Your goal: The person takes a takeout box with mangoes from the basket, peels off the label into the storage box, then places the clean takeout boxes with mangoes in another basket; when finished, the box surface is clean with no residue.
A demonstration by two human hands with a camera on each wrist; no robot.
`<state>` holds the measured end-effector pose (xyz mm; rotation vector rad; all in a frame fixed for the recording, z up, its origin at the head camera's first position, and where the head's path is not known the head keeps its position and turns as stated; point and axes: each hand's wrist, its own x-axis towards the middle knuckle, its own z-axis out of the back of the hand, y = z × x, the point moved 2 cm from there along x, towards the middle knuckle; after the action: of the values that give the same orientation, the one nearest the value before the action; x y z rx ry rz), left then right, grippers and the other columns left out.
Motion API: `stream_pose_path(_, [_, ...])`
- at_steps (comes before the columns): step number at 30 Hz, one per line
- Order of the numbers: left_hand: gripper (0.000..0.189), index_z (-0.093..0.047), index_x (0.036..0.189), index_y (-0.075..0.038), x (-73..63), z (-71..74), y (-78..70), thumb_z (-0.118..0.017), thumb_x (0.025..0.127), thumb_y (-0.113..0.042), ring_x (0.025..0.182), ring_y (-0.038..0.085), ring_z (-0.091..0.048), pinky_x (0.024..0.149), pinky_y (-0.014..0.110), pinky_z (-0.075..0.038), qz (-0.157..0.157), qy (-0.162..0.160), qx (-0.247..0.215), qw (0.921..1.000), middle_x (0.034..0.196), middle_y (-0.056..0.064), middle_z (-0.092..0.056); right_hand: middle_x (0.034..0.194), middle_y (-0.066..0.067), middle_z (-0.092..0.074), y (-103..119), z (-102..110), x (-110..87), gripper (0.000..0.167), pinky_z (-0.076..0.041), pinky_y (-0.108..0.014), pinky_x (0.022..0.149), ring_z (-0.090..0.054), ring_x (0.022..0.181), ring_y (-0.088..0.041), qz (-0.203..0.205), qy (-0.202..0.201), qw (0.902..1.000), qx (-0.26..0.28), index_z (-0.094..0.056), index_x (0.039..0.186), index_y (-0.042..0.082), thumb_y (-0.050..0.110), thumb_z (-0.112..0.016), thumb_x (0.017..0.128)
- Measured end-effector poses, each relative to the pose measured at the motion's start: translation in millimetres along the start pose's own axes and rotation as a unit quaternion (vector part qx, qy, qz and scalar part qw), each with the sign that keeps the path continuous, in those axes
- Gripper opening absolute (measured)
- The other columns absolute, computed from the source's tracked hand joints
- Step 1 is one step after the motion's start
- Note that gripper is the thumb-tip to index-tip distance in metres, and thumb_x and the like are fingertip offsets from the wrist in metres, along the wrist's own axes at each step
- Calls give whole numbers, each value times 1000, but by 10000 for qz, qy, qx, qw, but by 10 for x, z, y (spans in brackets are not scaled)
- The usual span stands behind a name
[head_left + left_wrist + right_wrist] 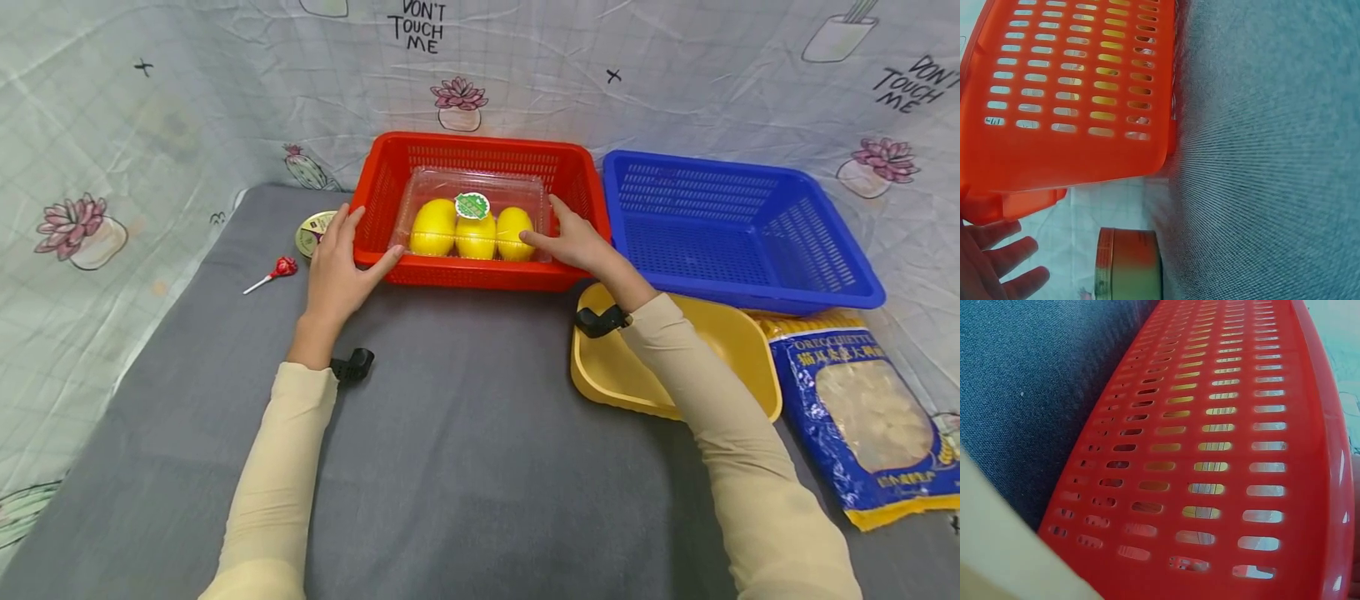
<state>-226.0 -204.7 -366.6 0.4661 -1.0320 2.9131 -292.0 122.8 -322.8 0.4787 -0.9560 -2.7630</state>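
Observation:
In the head view, a clear plastic box [517, 187] of yellow fruit [476, 237], with a round green-and-white sticker, lies inside the red basket [480, 273]. My left hand [337, 279] is spread at the basket's left rim, its thumb reaching over the front corner. In the left wrist view, its straight fingers [1013, 256] stand apart beside the rim. Over the basket's right side is my right hand [577, 242], thumb extended over the box and fingers inside the basket by the box's right end. Only the red basket's slotted wall fills most of the right wrist view.
A round tin [309, 233] and a red lollipop [283, 267] lie left of the basket. To the right stand a blue basket [742, 292] and a yellow tray [622, 392], partly under my right forearm. A blue pasta bag [862, 408] lies at far right.

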Motion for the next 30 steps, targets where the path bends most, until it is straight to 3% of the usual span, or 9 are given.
stream_pose_path(7, [87, -30, 154, -17, -20, 13, 20, -59, 86, -62, 146, 29, -23, 113, 61, -23, 111, 109, 2, 9999, 161, 7, -23, 158, -18, -26, -20, -15, -22, 90, -33, -54, 111, -32, 141, -35, -183, 272, 9995, -3, -4, 157, 9, 49, -54, 95])
stream_pose_path(11, [87, -29, 154, -18, -22, 5, 19, -59, 86, -62, 146, 29, -23, 113, 61, -25, 113, 177, -55, 9998, 161, 7, -23, 151, -19, -36, -34, -12, -34, 85, -40, -50, 107, -44, 127, -34, -298, 313, 9990, 85, -10, 157, 8, 46, -55, 95])
stream_pose_path(17, [88, -28, 155, -18, -27, -1, 33, -59, 85, -62, 146, 28, -22, 113, 61, -24, 119, 160, -108, 9997, 161, 7, -22, 143, -20, -43, -38, -13, -37, 86, -47, -46, 101, -49, 115, -33, -287, 442, 9982, 276, -8, 157, 8, 45, -55, 96])
stream_pose_path(24, [88, -28, 155, -19, -33, 3, 63, -59, 85, -63, 146, 28, -22, 114, 61, -22, 138, 148, -169, 9997, 161, 7, -22, 111, -18, -54, -40, -22, -22, 83, -55, -30, 83, -57, 84, -22, -235, 338, 9971, 642, -13, 157, 9, 44, -57, 95])
stream_pose_path(30, [87, -28, 155, -20, -45, 18, 81, -59, 86, -62, 146, 28, -23, 114, 61, -22, 176, 113, -196, 9996, 161, 6, -23, 111, -18, -52, -13, 0, -21, 80, -54, -19, 67, -59, 71, -15, -195, 242, 9942, 1027, -16, 157, 11, 39, -59, 96])
